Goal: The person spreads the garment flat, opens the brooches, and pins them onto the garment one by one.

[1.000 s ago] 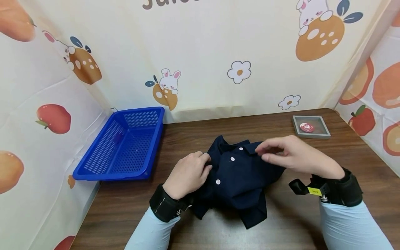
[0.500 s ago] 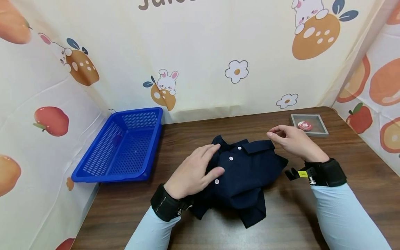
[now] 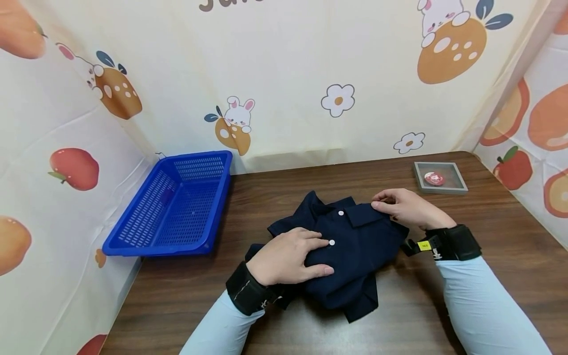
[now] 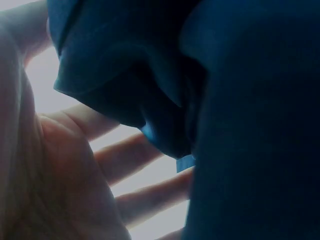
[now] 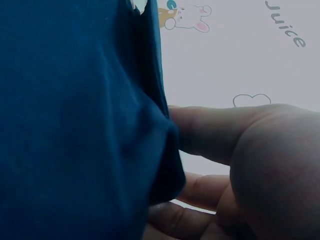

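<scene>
Looked like a small staged tabletop corner, curtained rather than an ordinary room. Was closed at the back, left and right by pale fabric sheets (image 3: 284, 59), printed with rabbits (image 3: 239, 116), fruits (image 3: 80, 170) and flowers (image 3: 338, 100) (quite cheerful, as for a nursery). Was furnished with a wood-grain table (image 3: 177, 305), carrying a blue basket (image 3: 177, 250) and a grey tray (image 3: 453, 182). Resembled a recording place also through black wrist straps (image 3: 463, 243). Could not be told, whether inside a home or a lab.
</scene>
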`<state>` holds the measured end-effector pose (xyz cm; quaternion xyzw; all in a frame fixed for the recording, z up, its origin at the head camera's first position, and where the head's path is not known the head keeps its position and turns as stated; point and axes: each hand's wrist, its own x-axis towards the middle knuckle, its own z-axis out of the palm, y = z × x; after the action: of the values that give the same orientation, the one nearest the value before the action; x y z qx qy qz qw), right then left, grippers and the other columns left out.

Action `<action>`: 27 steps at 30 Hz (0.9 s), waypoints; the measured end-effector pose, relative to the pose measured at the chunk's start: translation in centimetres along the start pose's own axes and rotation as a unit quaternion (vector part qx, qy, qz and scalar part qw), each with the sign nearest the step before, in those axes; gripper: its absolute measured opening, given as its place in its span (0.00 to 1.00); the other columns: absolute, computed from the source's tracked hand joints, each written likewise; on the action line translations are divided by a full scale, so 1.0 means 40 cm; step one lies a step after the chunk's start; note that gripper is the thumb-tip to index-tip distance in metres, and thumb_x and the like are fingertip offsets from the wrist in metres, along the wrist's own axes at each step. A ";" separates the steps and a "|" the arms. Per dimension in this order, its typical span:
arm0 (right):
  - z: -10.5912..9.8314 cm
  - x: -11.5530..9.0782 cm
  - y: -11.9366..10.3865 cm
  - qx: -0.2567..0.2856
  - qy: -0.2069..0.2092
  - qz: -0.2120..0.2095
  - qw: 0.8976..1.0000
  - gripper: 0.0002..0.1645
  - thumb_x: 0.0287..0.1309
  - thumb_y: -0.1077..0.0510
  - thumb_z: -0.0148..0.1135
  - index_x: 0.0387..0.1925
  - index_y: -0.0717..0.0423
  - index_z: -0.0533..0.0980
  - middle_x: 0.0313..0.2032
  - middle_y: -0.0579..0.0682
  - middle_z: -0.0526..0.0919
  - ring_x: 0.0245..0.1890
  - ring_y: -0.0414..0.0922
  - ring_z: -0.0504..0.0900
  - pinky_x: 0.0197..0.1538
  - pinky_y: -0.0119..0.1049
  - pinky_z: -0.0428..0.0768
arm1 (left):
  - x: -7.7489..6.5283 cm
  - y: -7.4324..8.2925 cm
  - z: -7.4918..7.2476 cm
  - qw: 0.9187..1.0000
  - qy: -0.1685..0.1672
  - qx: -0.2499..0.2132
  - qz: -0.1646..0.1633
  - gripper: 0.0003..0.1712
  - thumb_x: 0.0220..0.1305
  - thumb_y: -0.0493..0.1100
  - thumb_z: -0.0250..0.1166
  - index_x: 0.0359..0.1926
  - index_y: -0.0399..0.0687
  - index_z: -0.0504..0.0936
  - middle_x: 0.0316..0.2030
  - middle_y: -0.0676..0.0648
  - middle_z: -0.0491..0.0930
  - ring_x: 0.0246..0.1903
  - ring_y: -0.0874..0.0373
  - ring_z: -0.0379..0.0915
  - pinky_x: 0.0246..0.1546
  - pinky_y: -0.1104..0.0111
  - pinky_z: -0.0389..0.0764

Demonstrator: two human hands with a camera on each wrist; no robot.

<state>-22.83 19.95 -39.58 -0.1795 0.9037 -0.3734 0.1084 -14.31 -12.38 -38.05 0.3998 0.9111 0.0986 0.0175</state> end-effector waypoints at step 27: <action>0.011 -0.030 -0.097 -0.061 0.170 -0.146 0.973 0.07 0.65 0.61 0.59 0.43 0.50 0.77 0.29 0.45 0.77 0.23 0.42 0.68 0.28 0.33 0.66 | -0.007 0.002 -0.013 1.000 0.010 0.010 0.000 0.38 0.61 0.74 0.52 0.59 0.55 0.79 0.57 0.50 0.76 0.56 0.57 0.71 0.56 0.61 0.73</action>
<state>-20.63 17.62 -37.04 -0.2498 0.8939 -0.3544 -0.1135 -14.13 -12.61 -37.52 0.3986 0.9123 0.0939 0.0044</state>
